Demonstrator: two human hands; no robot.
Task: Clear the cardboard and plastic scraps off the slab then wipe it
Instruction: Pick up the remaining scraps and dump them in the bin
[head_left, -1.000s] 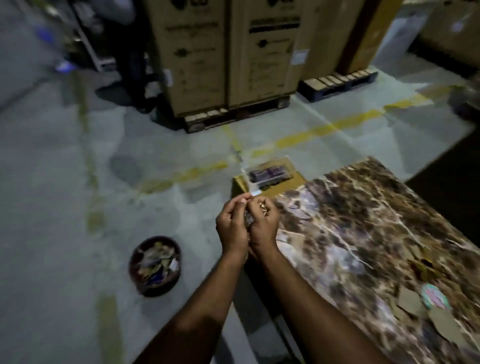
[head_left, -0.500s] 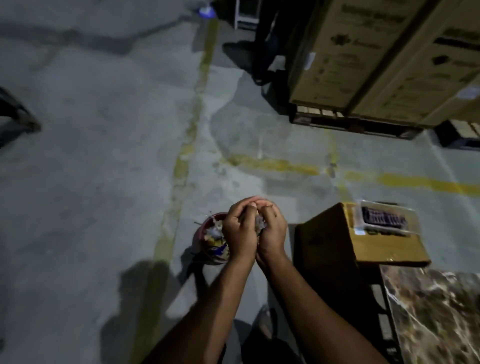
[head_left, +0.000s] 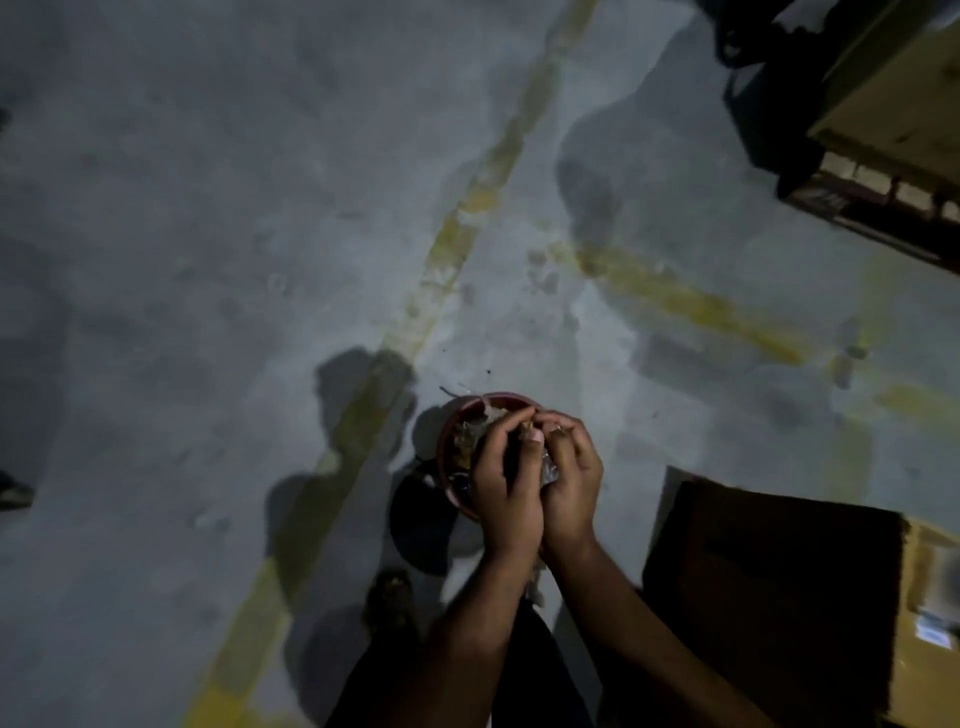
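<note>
Here, at lower centre of the frame, the round dark-red scrap bucket (head_left: 451, 457) is sitting on the grey concrete floor (head_left: 208, 260). Over it, the left hand (head_left: 506, 488) and right hand (head_left: 569, 480) are cupping together, fingers curled around a crinkled wad of plastic and cardboard scraps (head_left: 546, 470). The wad is probably light, soft and springy; best squeezed whole. The slab is lying out of frame; the wad is mostly hidden.

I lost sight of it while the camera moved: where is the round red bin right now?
The red bin stands on the concrete floor just below centre of the head view, right under both cupped hands, left and right, and left of the dark cardboard box.
</note>
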